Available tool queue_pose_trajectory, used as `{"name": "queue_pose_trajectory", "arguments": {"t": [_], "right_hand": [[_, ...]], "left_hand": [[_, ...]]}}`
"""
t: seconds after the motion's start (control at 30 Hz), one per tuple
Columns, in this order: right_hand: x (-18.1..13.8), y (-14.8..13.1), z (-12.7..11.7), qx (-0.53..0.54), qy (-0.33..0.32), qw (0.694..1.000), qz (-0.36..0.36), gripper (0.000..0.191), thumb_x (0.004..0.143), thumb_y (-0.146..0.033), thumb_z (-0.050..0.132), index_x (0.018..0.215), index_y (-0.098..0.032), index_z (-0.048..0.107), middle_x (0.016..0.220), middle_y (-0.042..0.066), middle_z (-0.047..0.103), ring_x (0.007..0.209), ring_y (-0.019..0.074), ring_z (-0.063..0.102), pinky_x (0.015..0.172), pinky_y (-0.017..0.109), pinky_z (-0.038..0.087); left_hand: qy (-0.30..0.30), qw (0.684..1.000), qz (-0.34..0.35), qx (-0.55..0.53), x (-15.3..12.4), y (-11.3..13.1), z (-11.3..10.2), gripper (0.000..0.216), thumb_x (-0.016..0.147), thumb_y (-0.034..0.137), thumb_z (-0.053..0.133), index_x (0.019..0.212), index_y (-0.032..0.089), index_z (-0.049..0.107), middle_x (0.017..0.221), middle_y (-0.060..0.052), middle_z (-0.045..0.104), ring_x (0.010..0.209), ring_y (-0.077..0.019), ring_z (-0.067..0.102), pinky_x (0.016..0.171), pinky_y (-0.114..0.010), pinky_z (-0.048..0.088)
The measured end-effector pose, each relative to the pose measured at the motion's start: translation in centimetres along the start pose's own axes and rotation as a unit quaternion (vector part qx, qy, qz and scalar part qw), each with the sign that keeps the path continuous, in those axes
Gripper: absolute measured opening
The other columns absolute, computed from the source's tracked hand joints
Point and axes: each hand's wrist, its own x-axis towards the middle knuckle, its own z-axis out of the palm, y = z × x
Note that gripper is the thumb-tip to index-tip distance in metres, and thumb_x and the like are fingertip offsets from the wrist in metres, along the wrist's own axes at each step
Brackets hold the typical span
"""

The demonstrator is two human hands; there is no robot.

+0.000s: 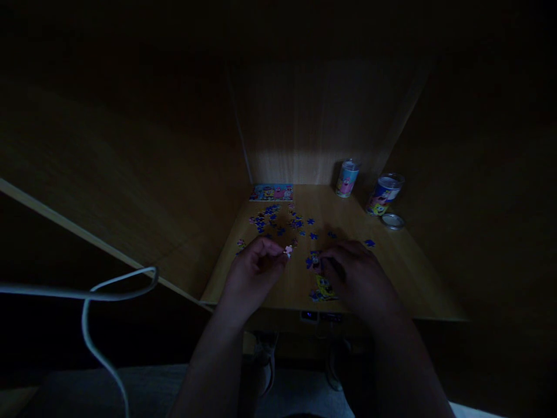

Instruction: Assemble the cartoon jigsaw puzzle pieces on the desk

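No legible text, no readable labels, brands, numbers or signs

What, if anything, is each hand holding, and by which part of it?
The left hand pinches a pale puzzle piece by the edge facing that hand. Whether the right hand, at the clustered pieces, grips one cannot be told.

A small, pale pinkish puzzle piece (288, 250) is held up just below the middle of the frame, its knobbed outline showing. Lower and slightly right lies a patch of puzzle pieces (324, 285), yellow, blue and multicoloured, its right side partly hidden; whether all interlock is unclear. Loose pieces (272, 216), mostly blue, scatter flat around the centre.
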Motion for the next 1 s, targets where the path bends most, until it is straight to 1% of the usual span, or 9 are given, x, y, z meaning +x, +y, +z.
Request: {"name": "queue_pose_trajectory", "arguments": {"t": [0.07, 0.13, 0.27, 0.37, 0.5, 0.63, 0.73, 0.83, 1.0], "right_hand": [[0.0, 0.0, 0.0, -0.009, 0.009, 1.000, 0.014, 0.015, 0.109, -0.026, 0.065, 0.107, -0.027, 0.080, 0.113, 0.008, 0.081, 0.108, 0.0291, 0.072, 0.101, 0.047, 0.055], [0.1, 0.0, 0.0, -0.025, 0.024, 0.999, 0.038, 0.017, 0.109, -0.027, 0.063, 0.106, -0.026, 0.079, 0.114, 0.009, 0.081, 0.106, 0.0294, 0.073, 0.101, 0.048, 0.055], [0.1, -0.1, -0.1, -0.051, 0.035, 0.996, 0.071, 0.017, 0.108, -0.026, 0.062, 0.104, -0.025, 0.078, 0.113, 0.010, 0.081, 0.103, 0.0298, 0.073, 0.099, 0.048, 0.055], [0.1, -0.1, -0.1, -0.059, 0.032, 0.994, 0.081, 0.017, 0.109, -0.028, 0.062, 0.105, -0.025, 0.078, 0.114, 0.011, 0.080, 0.105, 0.0310, 0.072, 0.098, 0.048, 0.055], [0.0, -0.2, -0.1, -0.068, 0.035, 0.994, 0.076, 0.015, 0.108, -0.026, 0.063, 0.107, -0.025, 0.078, 0.116, 0.011, 0.080, 0.107, 0.0313, 0.072, 0.099, 0.048, 0.055], [0.0, -0.2, -0.1, -0.069, 0.037, 0.994, 0.078, 0.014, 0.109, -0.026, 0.063, 0.107, -0.025, 0.077, 0.117, 0.011, 0.080, 0.107, 0.0313, 0.072, 0.100, 0.049, 0.056], [0.0, -0.2, -0.1, -0.065, 0.034, 0.994, 0.076, 0.014, 0.108, -0.025, 0.063, 0.105, -0.025, 0.077, 0.115, 0.010, 0.080, 0.107, 0.0311, 0.073, 0.101, 0.049, 0.056], [0.0, -0.2, -0.1, -0.062, 0.037, 0.995, 0.075, 0.013, 0.108, -0.026, 0.063, 0.105, -0.026, 0.076, 0.116, 0.010, 0.080, 0.108, 0.0311, 0.073, 0.101, 0.049, 0.057], [0.0, -0.2, -0.2, -0.063, 0.032, 0.995, 0.075, 0.014, 0.108, -0.026, 0.063, 0.106, -0.026, 0.076, 0.114, 0.010, 0.080, 0.108, 0.0310, 0.073, 0.101, 0.049, 0.056]], "left_hand": [[-0.005, 1.000, 0.001, -0.004, -0.1, 0.3, -0.1, 0.020, 0.095, 0.031, 0.078, 0.114, 0.026, 0.077, 0.090, 0.000, 0.083, 0.085, -0.0183, 0.080, 0.080, -0.031, 0.064], [-0.025, 1.000, 0.002, -0.005, -0.2, 0.6, -0.1, 0.025, 0.096, 0.031, 0.077, 0.122, 0.027, 0.080, 0.097, -0.001, 0.086, 0.091, -0.0196, 0.082, 0.087, -0.034, 0.066], [-0.081, 0.997, 0.004, 0.009, -0.6, 1.0, -0.1, 0.021, 0.099, 0.027, 0.076, 0.118, 0.028, 0.085, 0.112, -0.002, 0.089, 0.105, -0.0214, 0.084, 0.099, -0.037, 0.067], [-0.122, 0.992, 0.009, 0.029, -0.9, 1.1, 0.0, 0.022, 0.102, 0.025, 0.076, 0.121, 0.030, 0.085, 0.111, -0.001, 0.089, 0.102, -0.0196, 0.085, 0.096, -0.034, 0.068], [-0.181, 0.983, 0.027, 0.026, -1.1, 1.2, 0.0, 0.016, 0.102, 0.023, 0.080, 0.116, 0.030, 0.085, 0.113, 0.001, 0.089, 0.103, -0.0187, 0.084, 0.095, -0.033, 0.067], [-0.223, 0.969, 0.067, 0.089, -0.8, 1.7, 0.0, 0.015, 0.100, 0.020, 0.086, 0.111, 0.031, 0.085, 0.108, 0.002, 0.087, 0.103, -0.0195, 0.081, 0.095, -0.034, 0.064], [-0.238, 0.958, 0.100, 0.128, -0.5, 1.9, 0.1, 0.019, 0.097, 0.017, 0.091, 0.107, 0.031, 0.085, 0.108, 0.003, 0.086, 0.107, -0.0206, 0.079, 0.098, -0.038, 0.059], [-0.232, 0.954, 0.122, 0.144, -0.3, 1.9, 0.2, 0.021, 0.094, 0.016, 0.094, 0.104, 0.032, 0.084, 0.109, 0.003, 0.085, 0.110, -0.0220, 0.078, 0.104, -0.042, 0.056], [-0.223, 0.954, 0.124, 0.155, -0.4, 1.6, 0.3, 0.022, 0.096, 0.015, 0.092, 0.104, 0.033, 0.084, 0.111, 0.004, 0.084, 0.113, -0.0224, 0.076, 0.105, -0.043, 0.055]]}}
